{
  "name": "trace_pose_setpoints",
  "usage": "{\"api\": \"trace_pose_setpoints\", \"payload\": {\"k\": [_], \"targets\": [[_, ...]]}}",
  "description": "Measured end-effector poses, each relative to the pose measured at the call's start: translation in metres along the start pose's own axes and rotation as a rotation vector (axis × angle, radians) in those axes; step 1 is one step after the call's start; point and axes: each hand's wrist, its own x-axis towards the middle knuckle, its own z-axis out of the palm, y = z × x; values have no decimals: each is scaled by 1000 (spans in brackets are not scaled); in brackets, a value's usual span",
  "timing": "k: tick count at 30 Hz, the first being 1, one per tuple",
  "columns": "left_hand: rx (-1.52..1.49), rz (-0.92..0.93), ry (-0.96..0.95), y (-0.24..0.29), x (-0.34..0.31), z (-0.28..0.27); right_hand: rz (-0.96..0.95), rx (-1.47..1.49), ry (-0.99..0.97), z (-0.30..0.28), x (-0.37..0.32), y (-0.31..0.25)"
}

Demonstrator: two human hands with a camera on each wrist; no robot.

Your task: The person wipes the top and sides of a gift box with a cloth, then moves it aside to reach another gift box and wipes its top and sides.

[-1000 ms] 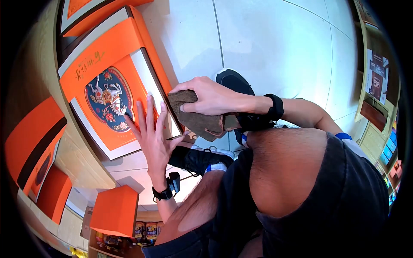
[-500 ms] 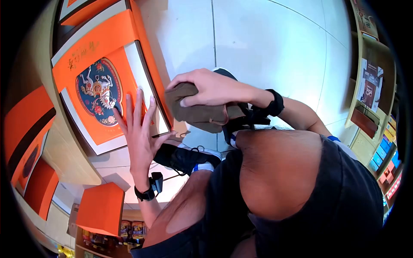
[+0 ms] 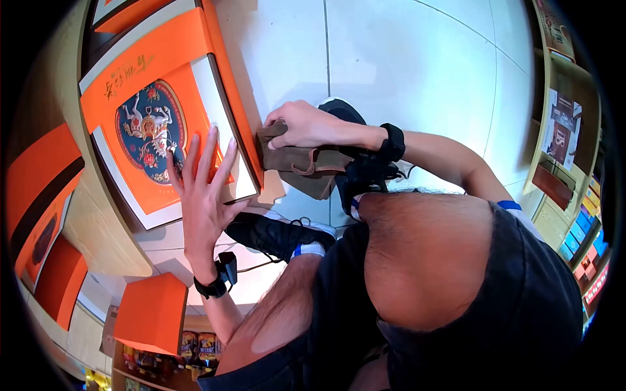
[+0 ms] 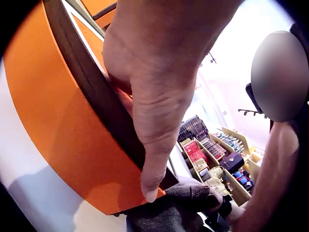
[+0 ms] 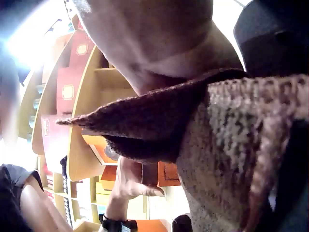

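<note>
An orange gift box (image 3: 169,47) with white panels and a dark oval horse emblem (image 3: 147,124) lies to the left in the head view. Over its front face my left hand (image 3: 203,189) spreads its fingers, fingertips beside the emblem. In the left wrist view, the thumb (image 4: 157,140) points down along the orange side, its tip at the box's corner. My right hand (image 3: 310,127) grips a folded brown cloth (image 3: 305,171) beside the box's long orange side. Large in the right wrist view, the cloth (image 5: 227,159) shows a stitched edge and a pointed fold.
Other orange boxes stand at the far left, and one (image 3: 151,309) stands below the wooden shelf edge (image 3: 111,238). Black shoes (image 3: 277,236) rest on the pale tiled floor (image 3: 404,58). A wooden shelf (image 3: 554,140) with leaflets and small goods runs along the right.
The right hand and cloth have shifted slightly away from the box's side, and the cloth's folds hang differently. The left hand has slid a little left over the box. The head view has moved slightly.
</note>
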Motion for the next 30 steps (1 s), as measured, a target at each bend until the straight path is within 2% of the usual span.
{"api": "trace_pose_setpoints", "payload": {"k": [8,19,21,30], "targets": [[-91,13,138,-1,0,8,-91,22,12,10,6,-10],[-51,49,148,-2,1,10,-141,58,43,18,4,-8],[-51,50,156,-2,1,11,-55,116,-65,10,0,-16],[-36,45,159,-1,1,11,-136,104,-60,6,-5,-17]]}}
